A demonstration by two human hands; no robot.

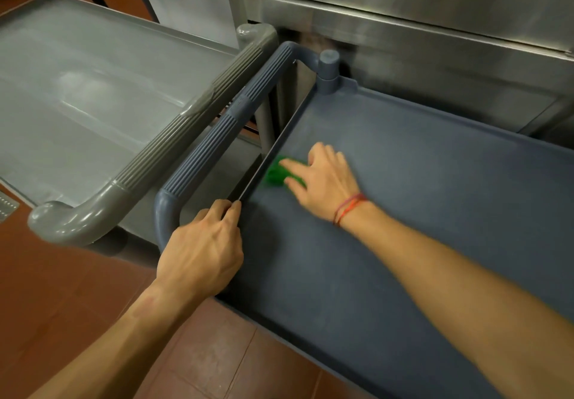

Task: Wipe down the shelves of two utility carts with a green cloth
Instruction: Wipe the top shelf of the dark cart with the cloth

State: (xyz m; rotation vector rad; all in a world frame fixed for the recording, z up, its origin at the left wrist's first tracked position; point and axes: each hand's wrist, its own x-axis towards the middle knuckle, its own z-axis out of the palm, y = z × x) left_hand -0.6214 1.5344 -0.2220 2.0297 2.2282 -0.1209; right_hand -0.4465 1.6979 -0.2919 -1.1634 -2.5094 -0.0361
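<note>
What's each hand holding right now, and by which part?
Left hand grips the blue cart's shelf rim at its handle end. Right hand presses the green cloth flat beside that rim, fingers on top.

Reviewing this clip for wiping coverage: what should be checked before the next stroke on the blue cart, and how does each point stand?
1. Cloth pressed flat under the right hand on the blue cart's shelf: ok.
2. Left hand grips the shelf rim, steadying the cart: ok.
3. Cloth works close to the shelf edge beside the handle: ok.
4. Grey cart already wiped: cannot tell.
5. Cloth clean enough: cannot tell, blurred.
</note>
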